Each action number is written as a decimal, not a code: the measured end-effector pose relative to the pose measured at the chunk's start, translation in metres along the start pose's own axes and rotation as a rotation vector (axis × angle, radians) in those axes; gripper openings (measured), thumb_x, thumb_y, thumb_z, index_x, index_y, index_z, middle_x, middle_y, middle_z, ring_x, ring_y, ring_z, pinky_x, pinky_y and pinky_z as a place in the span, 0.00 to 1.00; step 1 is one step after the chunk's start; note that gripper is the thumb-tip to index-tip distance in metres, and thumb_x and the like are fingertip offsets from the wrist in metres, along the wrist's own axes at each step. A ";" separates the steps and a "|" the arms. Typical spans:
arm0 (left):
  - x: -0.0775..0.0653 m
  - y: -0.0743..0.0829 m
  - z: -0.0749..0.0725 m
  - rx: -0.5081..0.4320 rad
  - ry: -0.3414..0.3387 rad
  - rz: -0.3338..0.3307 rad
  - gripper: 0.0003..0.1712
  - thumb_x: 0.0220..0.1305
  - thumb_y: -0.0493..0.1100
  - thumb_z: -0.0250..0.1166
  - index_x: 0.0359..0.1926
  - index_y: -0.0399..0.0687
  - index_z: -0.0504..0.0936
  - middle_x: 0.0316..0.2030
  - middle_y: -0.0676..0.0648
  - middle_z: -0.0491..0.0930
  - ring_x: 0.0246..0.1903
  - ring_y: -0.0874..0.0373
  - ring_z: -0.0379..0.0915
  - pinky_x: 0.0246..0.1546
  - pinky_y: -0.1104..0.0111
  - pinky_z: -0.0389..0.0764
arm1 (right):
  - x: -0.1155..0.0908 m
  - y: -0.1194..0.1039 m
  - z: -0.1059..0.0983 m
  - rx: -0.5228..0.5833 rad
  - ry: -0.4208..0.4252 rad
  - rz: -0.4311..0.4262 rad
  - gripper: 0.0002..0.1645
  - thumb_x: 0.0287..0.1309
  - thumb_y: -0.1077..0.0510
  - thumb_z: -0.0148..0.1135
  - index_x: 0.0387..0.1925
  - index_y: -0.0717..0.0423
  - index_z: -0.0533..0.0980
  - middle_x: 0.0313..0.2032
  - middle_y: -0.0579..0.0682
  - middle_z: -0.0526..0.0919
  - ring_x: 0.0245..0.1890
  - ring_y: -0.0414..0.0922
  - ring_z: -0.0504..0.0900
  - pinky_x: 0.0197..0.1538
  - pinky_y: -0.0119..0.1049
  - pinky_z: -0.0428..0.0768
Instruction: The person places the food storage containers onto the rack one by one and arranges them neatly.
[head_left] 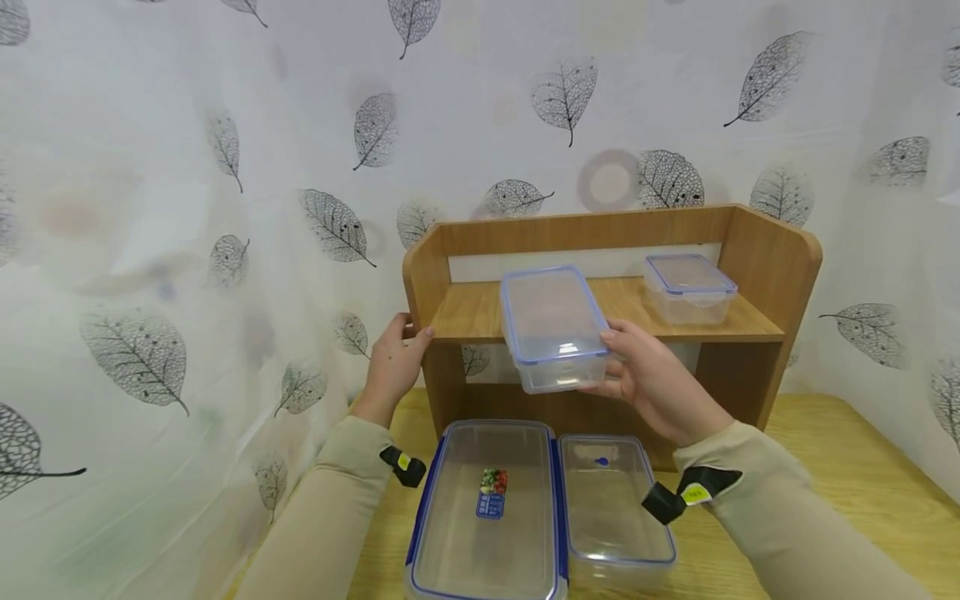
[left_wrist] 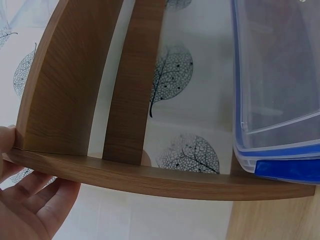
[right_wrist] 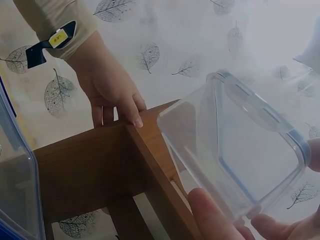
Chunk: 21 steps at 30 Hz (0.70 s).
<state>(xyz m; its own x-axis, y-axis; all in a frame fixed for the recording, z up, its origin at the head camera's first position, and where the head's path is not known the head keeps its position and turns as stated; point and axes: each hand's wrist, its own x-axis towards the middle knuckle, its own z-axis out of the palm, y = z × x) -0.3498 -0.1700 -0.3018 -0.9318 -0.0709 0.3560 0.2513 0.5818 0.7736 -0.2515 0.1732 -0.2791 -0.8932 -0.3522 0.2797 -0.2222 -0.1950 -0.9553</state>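
Note:
My right hand (head_left: 663, 387) holds a clear lidded plastic food container (head_left: 553, 312) by its right side, thumb near the blue lid rim and fingers underneath. In the head view the container overlaps the upper board of a small wooden shelf (head_left: 468, 315), tilted with its lid facing me. At the shelf's left front corner, my left hand (head_left: 393, 362) grips the wood. The left wrist view shows the thumb against the side panel (left_wrist: 67, 85) and the fingers (left_wrist: 55, 202) curled under the board.
Another smaller clear container (head_left: 690, 287) stands at the right end of the upper board. On the table (head_left: 862, 475), in front of the shelf, are a large blue-clipped container (head_left: 517, 467) with a label and a narrower one (head_left: 611, 500) beside it. A leaf-patterned curtain (head_left: 480, 108) hangs behind.

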 end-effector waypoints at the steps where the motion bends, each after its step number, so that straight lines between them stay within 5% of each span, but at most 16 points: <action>1: 0.000 0.000 0.000 -0.001 0.000 0.000 0.28 0.75 0.57 0.56 0.68 0.48 0.70 0.59 0.37 0.77 0.57 0.40 0.75 0.56 0.45 0.76 | 0.002 0.000 0.000 0.005 0.007 0.002 0.35 0.79 0.47 0.46 0.75 0.62 0.52 0.65 0.64 0.65 0.59 0.54 0.77 0.55 0.53 0.81; 21: -0.001 0.001 -0.001 -0.011 -0.002 -0.006 0.29 0.75 0.57 0.56 0.68 0.48 0.69 0.60 0.38 0.76 0.57 0.41 0.76 0.56 0.45 0.77 | 0.027 0.009 0.008 -0.014 0.150 0.029 0.43 0.77 0.42 0.49 0.75 0.66 0.49 0.66 0.62 0.60 0.58 0.55 0.75 0.56 0.47 0.81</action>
<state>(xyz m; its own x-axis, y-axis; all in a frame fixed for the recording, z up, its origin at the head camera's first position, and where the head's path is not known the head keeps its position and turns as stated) -0.3484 -0.1700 -0.3006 -0.9337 -0.0726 0.3506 0.2490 0.5721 0.7815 -0.2744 0.1542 -0.2795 -0.9474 -0.2167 0.2356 -0.2001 -0.1736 -0.9643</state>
